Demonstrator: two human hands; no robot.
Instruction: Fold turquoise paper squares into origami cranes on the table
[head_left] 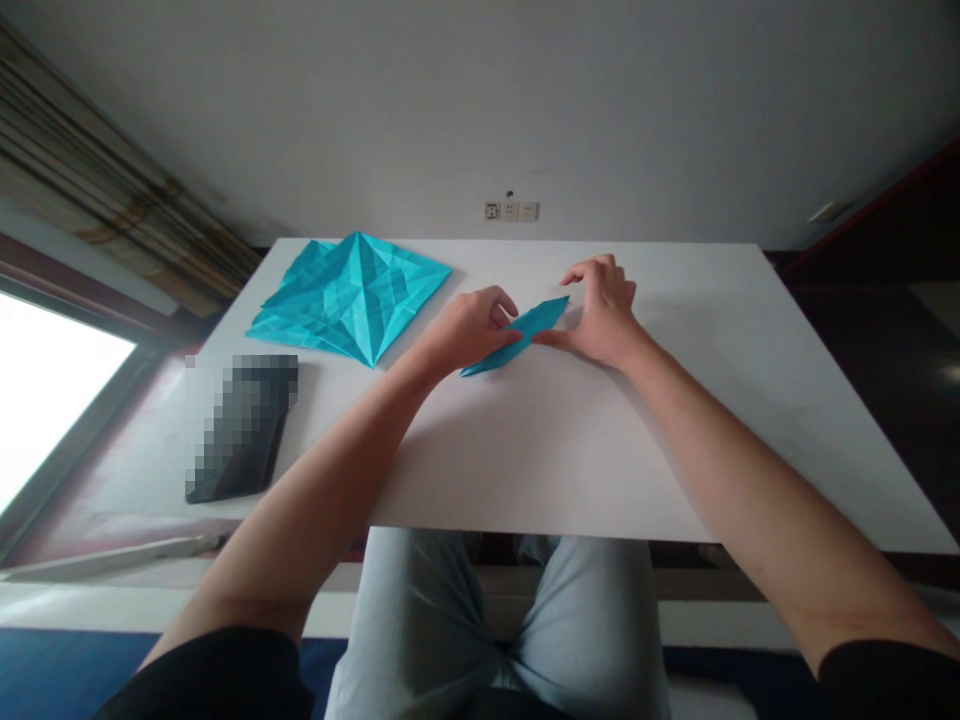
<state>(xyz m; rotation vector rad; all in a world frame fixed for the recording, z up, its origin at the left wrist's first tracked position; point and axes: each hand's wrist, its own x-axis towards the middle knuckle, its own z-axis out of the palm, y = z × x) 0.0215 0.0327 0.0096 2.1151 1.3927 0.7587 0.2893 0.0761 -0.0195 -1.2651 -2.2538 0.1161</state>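
A narrow folded piece of turquoise paper (525,330) lies on the white table (570,450), pointed at both ends. My left hand (469,328) rests on its near left part with the fingers curled and pressed down on it. My right hand (600,310) pinches the paper's middle edge with the thumb, the other fingers arched above the table.
A large creased turquoise sheet (352,295) lies unfolded at the table's far left. A dark, blurred-out flat object (244,425) sits near the left edge. A wall with sockets (510,210) stands behind the table. A window (45,390) is at the left.
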